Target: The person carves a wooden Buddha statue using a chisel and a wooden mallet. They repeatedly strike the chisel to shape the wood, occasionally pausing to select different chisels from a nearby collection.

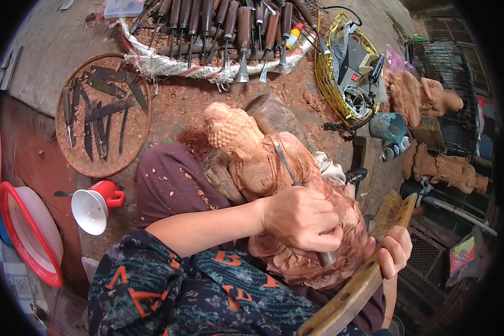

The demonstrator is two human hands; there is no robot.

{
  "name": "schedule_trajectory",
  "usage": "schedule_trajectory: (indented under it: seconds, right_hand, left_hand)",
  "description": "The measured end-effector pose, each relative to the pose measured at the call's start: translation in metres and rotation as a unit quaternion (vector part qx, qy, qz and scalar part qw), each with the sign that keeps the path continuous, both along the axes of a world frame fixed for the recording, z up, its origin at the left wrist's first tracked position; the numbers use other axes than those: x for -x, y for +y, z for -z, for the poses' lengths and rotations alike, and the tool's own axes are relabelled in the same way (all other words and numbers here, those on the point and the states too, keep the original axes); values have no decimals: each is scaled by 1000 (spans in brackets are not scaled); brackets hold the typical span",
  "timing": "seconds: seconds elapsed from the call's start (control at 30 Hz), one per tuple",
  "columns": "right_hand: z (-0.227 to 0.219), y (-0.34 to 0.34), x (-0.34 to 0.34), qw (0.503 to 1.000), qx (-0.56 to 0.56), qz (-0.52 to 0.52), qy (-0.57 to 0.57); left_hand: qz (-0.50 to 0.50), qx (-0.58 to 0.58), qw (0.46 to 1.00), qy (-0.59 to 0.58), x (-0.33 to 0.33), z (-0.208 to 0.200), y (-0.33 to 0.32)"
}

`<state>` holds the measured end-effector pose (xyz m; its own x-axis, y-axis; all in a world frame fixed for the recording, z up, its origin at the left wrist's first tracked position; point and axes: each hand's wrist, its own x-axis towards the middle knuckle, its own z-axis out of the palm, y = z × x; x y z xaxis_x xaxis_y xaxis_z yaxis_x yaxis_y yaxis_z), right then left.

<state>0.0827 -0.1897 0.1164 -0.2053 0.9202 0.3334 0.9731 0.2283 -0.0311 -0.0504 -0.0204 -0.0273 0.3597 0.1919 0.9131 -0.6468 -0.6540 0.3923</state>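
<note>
Statue [302, 157] lay tilted between wearer's legs [171, 176], head toward upper left of my view. I saw left forearm [207, 227] angled across lap, left hand [302, 221] knuckles up, fingers clamped on chisel [326, 258], blade against statue's upper body. Right hand [395, 252] sat just beside statue, fingers curled around brush [358, 288] by wooden handle.

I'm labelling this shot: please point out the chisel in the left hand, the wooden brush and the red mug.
Chisel [287, 166], head view: metal shaft.
Wooden brush [355, 288], head view: handle.
Red mug [92, 210], head view: white inside.
</note>
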Motion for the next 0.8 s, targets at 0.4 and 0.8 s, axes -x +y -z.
schedule_trajectory:
  seconds: [0.4, 0.8]
  right_hand:
    - [-7, 3, 9, 995, 76, 69, 7]
    - [-10, 11, 9, 987, 117, 111, -25]
  left_hand:
    - [9, 19, 1000, -14, 0, -2, 4]
    - [75, 63, 995, -20, 2, 0, 21]
